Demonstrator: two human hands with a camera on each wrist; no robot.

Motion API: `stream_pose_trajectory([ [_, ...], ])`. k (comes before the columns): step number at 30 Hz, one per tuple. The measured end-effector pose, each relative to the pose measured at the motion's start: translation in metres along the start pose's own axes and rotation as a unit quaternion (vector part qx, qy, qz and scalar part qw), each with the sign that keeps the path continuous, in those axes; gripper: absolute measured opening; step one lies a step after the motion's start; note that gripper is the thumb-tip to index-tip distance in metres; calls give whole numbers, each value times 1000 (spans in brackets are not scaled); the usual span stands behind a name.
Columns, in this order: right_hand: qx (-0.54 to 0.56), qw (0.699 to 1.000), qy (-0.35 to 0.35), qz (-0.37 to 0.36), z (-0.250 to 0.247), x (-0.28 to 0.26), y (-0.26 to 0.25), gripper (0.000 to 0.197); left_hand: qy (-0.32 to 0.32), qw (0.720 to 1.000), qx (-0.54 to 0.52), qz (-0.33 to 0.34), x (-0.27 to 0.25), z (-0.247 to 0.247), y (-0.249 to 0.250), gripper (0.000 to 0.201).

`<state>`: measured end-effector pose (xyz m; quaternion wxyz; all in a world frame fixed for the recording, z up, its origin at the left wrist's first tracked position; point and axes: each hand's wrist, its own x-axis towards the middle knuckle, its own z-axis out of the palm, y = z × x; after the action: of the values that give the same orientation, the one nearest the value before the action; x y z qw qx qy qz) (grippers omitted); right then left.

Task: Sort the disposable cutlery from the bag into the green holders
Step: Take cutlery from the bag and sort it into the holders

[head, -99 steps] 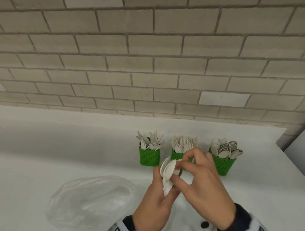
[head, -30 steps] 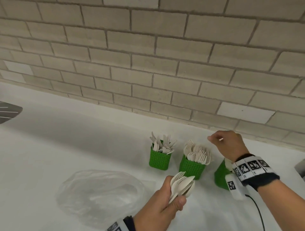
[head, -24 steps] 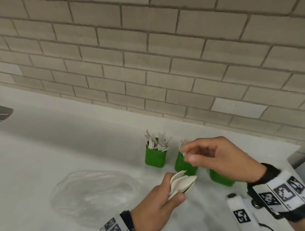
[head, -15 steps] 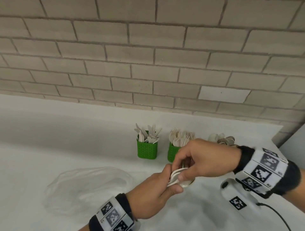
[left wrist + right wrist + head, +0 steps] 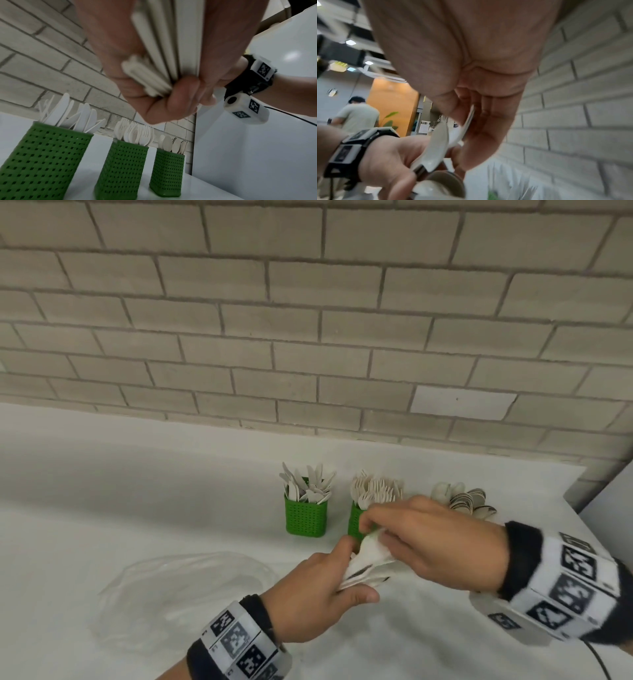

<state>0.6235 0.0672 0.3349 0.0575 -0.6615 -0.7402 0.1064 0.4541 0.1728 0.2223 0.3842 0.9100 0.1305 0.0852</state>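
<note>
My left hand [image 5: 354, 571] grips a bundle of white disposable cutlery [image 5: 368, 563] low over the counter, in front of the holders. In the left wrist view the bundle's handles [image 5: 154, 54] fan out of my fist. My right hand [image 5: 376, 532] pinches one white piece [image 5: 468, 121] at the bundle's top end. Three green holders stand in a row by the wall: the knife holder [image 5: 305, 517], the fork holder [image 5: 354, 520] partly behind my right fingers, and the spoon holder [image 5: 168, 171]. In the head view only that holder's spoons [image 5: 466, 501] show above my right hand.
A clear, crumpled plastic bag [image 5: 185, 594] lies on the white counter [image 5: 137, 491] to the left of my hands. A brick wall [image 5: 308, 337] runs behind the holders. A white panel [image 5: 609, 491] closes the counter's right end. A person [image 5: 358, 115] stands far off.
My right hand came back from over the holders on the right to the bundle and now pinches a piece of it. My left hand kept its grip on the bundle.
</note>
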Motion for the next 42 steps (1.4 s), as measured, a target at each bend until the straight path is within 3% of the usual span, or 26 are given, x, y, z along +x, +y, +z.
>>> stream_pose_trajectory([
  [2,15,998,59,-7,-6,-7,3,35,23,999,-24,-2,-4,-3,-5,43],
  [4,94,982,155,45,-9,-9,13,29,52,996,-69,0,-8,-4,-8,34],
  [6,214,948,200,124,-9,-6,23,19,79,992,-98,1,-10,-4,-10,31],
  [9,352,887,225,195,-18,2,36,20,97,989,-115,-3,-11,1,-15,29],
  [11,385,853,280,215,-30,9,51,20,107,984,-143,-18,-14,6,-18,30],
  [12,359,852,316,216,-36,13,60,20,114,980,-160,-30,-16,7,-20,33],
  [14,205,882,370,206,-45,24,79,23,126,971,-195,-56,-18,9,-22,43],
  [16,54,908,371,185,-47,37,90,24,137,965,-215,-64,-18,8,-24,44],
  [20,-54,940,319,114,-34,66,105,36,142,946,-282,-73,-15,9,-18,30],
  [24,-82,968,231,60,-8,88,113,54,140,882,-428,-136,-13,10,-9,32],
  [27,-83,976,191,65,7,98,118,56,156,861,-461,-148,-12,10,-8,34],
  [32,-57,981,172,70,-10,107,125,40,154,861,-463,-144,-9,8,-11,35],
  [35,-16,980,196,24,-19,105,126,28,155,877,-440,-118,-6,7,-13,34],
  [38,-8,990,140,-7,-1,107,124,32,155,895,-406,-97,-3,8,-13,30],
  [42,11,989,150,11,2,109,133,27,147,894,-414,-92,-3,7,-10,38],
])
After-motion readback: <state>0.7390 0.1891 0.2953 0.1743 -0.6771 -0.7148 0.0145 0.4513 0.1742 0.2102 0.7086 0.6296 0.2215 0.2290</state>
